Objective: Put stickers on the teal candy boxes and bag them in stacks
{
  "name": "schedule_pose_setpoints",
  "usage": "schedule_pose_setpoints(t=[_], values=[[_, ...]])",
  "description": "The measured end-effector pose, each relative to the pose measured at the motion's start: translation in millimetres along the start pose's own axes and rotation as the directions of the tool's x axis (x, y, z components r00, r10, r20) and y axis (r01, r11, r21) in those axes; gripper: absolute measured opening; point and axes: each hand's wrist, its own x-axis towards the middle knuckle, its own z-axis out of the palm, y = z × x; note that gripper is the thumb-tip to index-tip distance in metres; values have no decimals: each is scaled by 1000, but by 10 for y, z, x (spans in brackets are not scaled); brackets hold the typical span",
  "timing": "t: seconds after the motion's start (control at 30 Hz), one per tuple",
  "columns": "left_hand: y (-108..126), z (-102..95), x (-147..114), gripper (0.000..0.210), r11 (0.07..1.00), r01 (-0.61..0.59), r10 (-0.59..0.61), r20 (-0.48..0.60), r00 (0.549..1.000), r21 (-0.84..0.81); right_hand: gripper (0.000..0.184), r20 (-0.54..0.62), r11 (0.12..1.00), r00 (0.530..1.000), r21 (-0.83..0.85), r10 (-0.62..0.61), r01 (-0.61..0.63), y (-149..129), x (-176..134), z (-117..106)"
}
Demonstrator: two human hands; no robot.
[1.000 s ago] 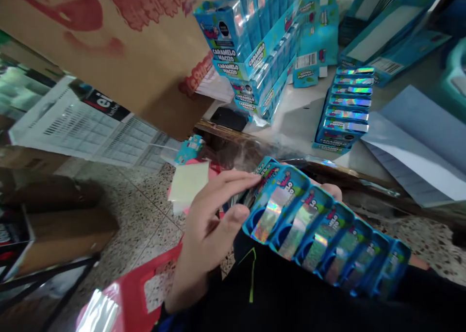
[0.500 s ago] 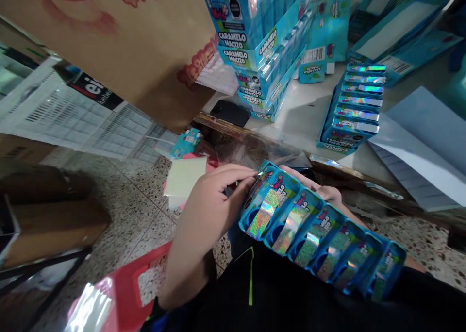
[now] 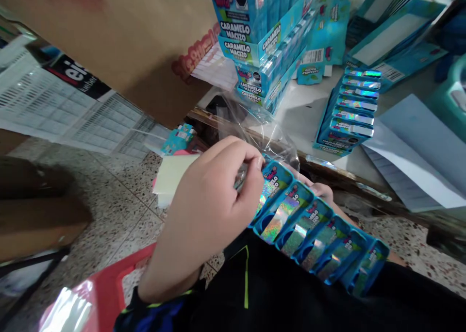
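A long blue display box of hard-candy packs with shiny holographic strips lies slanted across my lap, tilted down to the right. At its upper left end, my left hand is closed, thumb and forefinger pinched together on clear plastic wrap. That wrap stands up loosely over the box's end, in front of the table edge. My right hand grips the box from its far side; only some fingers and part of the wrist show, the rest hidden behind the packs.
Stacked candy displays stand on the table, with another filled display to their right. Flattened blue cartons and white paper sheets lie beyond. A large brown paper bag hangs at left, above a red plastic stool.
My left hand has risen and shifted right over the box's end. Clear wrap now stands up above it. The box has moved slightly left in view; my right hand still supports it.
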Motion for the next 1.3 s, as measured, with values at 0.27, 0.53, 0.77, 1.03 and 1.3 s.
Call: schedule_pose_setpoints(t=[0.27,0.53,0.77,1.03,1.3], values=[[-36,-40,-189,7,995,-27,23,-48,999,-92,81,-18,999,1000,-53,10,-11,-27,-13,-66],[-191,264,-303,29,976,-158,202,-343,917,152,69,-127,996,990,-73,-53,44,-4,-17,-112],[-346,464,-267,19,994,-109,73,-629,774,-19,74,-117,954,960,-194,-255,229,36,180,23],[-318,580,-331,12,953,25,-203,-574,793,-302,81,40,840,925,-405,-378,361,150,399,127],[-254,633,-522,4,980,37,-142,-556,819,-196,83,24,854,954,-440,-298,278,123,392,129]])
